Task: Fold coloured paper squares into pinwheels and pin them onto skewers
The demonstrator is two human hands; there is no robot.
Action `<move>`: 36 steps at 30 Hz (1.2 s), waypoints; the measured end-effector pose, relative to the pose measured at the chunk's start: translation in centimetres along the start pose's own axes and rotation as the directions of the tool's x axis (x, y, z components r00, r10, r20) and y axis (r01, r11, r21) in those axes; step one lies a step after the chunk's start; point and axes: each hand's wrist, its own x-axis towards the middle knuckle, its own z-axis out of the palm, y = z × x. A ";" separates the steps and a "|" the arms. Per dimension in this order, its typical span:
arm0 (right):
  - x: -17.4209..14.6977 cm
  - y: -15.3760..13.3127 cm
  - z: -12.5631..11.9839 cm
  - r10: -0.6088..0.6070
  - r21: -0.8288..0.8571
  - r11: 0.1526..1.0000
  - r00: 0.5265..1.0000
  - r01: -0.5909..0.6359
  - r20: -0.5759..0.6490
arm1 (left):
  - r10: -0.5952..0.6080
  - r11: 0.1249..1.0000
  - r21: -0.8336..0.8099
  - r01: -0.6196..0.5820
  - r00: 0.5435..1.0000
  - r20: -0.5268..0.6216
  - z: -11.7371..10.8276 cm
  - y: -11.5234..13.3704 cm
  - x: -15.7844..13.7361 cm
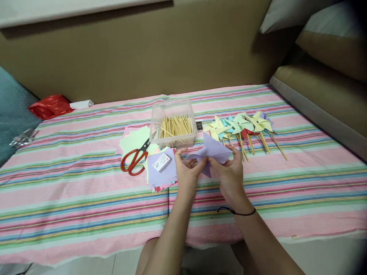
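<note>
Between my two hands is a purple paper pinwheel [215, 149], its blades folded toward the middle. My left hand [189, 170] pinches it near the centre, thumb pressed on the paper. From the other side my right hand [231, 173] grips it the same way, with its thumb at the centre and fingers behind a blade. No stick shows on this pinwheel. Just left of my left hand lies a stack of cut paper squares [163, 177], a purple one on top, with a small white box [162, 163] resting on it.
A clear plastic box [172, 143] of wooden sticks stands behind my hands. Red-handled scissors [136, 158] lie on pale paper sheets [137, 137]. Finished pinwheels [241, 124] on sticks are grouped at right. A red plastic bag [51, 107] sits far left on the striped cloth [86, 191].
</note>
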 end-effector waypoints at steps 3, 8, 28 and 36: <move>0.0 0.0 0.0 -0.008 0.003 1.000 1.000 0.008 0.011 | 0.008 1.000 0.010 -0.008 1.000 -0.002 0.0 0.0 0.0; -0.3 -0.1 0.2 0.001 0.022 1.000 0.999 -0.002 0.045 | 0.005 0.999 0.041 -0.002 0.999 -0.054 -0.2 -0.1 0.2; 2.9 -1.9 -3.4 0.100 -0.204 0.979 0.916 -0.020 0.389 | -0.164 0.948 0.283 0.147 0.986 0.037 -2.6 1.8 1.2; 3.0 -1.6 -3.5 -0.008 -0.233 0.964 0.893 0.126 0.450 | -0.219 0.919 0.355 0.173 0.971 0.093 -2.4 2.0 1.0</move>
